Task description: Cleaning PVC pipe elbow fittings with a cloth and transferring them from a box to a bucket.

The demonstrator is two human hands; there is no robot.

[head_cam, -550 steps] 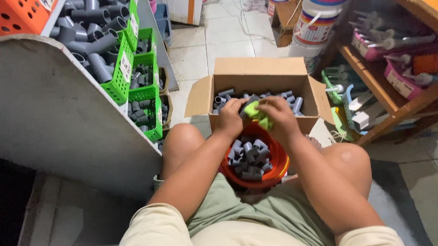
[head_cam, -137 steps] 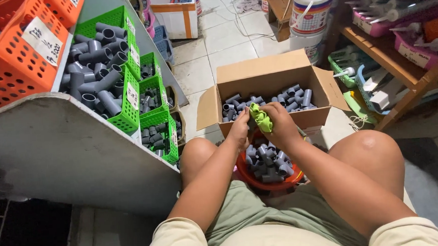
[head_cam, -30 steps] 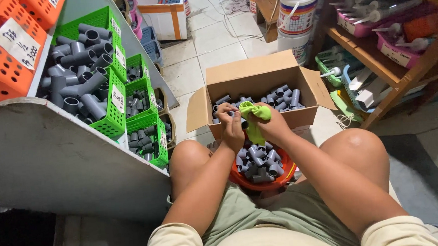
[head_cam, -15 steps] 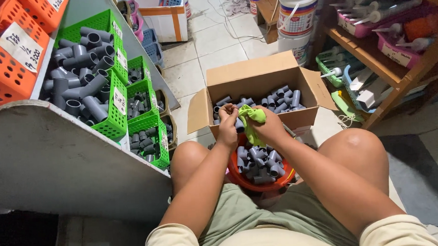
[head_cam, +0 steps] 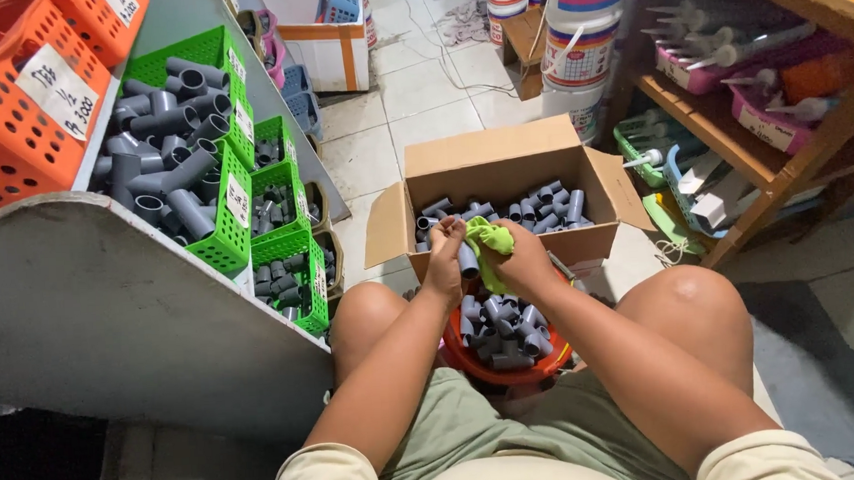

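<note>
I sit on the floor with an orange basin (head_cam: pixel 472 360) of grey pipe fittings between my knees. My left hand (head_cam: pixel 445 259) grips one grey fitting (head_cam: pixel 467 260) upright above the basin. My right hand (head_cam: pixel 524 260) presses a lime-green cloth (head_cam: pixel 489 243) against that fitting. Just beyond my hands stands an open cardboard box (head_cam: pixel 500 153) with several more grey fittings (head_cam: pixel 533 210) inside.
At my left a grey shelf unit (head_cam: pixel 89 297) carries green baskets (head_cam: pixel 235 196) and orange baskets (head_cam: pixel 21 105) of grey fittings. A wooden rack (head_cam: pixel 783 153) with trays stands at the right. Paint buckets (head_cam: pixel 582 47) and a small box sit on the tiled floor behind.
My hands have stayed together over the basin, turning the fitting in the cloth. The view has shifted slightly; the box and basin have not moved.
</note>
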